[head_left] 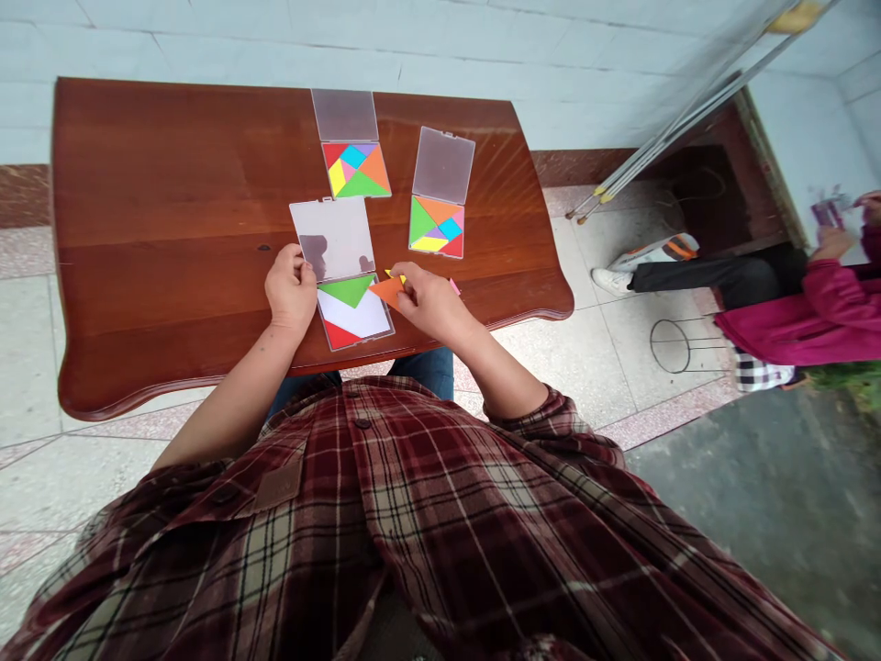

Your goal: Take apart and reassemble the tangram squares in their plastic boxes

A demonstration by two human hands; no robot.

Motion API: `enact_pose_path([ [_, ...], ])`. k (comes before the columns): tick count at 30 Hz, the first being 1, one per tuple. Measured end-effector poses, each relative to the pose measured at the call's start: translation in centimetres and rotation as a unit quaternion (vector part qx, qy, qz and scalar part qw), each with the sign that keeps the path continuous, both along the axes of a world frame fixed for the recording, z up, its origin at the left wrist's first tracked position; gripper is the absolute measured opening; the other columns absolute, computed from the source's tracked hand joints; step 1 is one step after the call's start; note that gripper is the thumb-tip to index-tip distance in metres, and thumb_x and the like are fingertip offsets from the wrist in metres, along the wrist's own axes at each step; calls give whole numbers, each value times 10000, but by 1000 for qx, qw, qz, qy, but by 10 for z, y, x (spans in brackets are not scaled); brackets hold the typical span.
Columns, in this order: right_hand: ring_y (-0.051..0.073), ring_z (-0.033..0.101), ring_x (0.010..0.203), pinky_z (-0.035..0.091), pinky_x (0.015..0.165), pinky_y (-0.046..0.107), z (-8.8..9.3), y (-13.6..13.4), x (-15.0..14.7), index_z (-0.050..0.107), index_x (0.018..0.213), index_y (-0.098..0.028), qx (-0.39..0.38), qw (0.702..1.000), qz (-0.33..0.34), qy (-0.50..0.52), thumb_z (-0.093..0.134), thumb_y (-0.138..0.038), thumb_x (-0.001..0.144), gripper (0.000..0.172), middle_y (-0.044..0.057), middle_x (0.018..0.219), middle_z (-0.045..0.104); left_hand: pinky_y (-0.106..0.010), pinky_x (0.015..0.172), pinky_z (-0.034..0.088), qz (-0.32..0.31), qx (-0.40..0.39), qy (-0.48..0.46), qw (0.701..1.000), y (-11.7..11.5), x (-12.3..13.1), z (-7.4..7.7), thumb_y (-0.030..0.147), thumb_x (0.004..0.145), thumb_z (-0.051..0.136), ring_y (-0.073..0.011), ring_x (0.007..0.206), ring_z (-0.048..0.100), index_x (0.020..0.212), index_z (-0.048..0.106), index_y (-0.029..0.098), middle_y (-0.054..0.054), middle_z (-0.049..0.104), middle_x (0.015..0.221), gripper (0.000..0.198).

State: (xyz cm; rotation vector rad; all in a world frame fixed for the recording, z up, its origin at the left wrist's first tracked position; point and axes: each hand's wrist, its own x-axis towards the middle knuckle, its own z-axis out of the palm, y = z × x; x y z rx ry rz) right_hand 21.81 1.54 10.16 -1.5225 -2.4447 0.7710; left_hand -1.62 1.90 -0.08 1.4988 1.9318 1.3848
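A square tangram case lies open near the table's front edge, its clear lid folded back away from me. Inside it are a green triangle along the hinge side and a red triangle in the near left corner. My left hand is closed at the lid's lower left edge. Over the case's right side, my right hand pinches an orange triangle. A yellow piece shows by its fingertips, and a pink piece is partly hidden behind this hand.
Two filled tangram cases, one at the back and one at the right, lie open on the brown wooden table. Crutches lean to the right. Beyond, a seated person in a magenta top holds something purple.
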Motion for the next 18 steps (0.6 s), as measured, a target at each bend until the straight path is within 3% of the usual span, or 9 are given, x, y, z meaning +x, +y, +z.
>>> enact_pose_path([
  [6, 216, 610, 905, 445, 750, 313, 7, -15, -23, 481, 1246, -116, 24, 988, -4, -154, 349, -127, 872, 396, 153, 1127, 649, -341, 858, 522, -3, -7, -7, 1000, 0, 0, 1, 260, 844, 537, -142, 708, 618, 976, 585, 188, 4, 609, 763, 158],
  [18, 229, 650, 929, 481, 729, 300, -7, -19, -42, 467, 1236, -113, 30, 977, 2, -212, 278, -129, 935, 355, 194, 1131, 651, -333, 836, 532, -3, -1, -23, 1000, -1, 3, 2, 307, 847, 541, -146, 696, 622, 963, 592, 200, -3, 630, 763, 166],
])
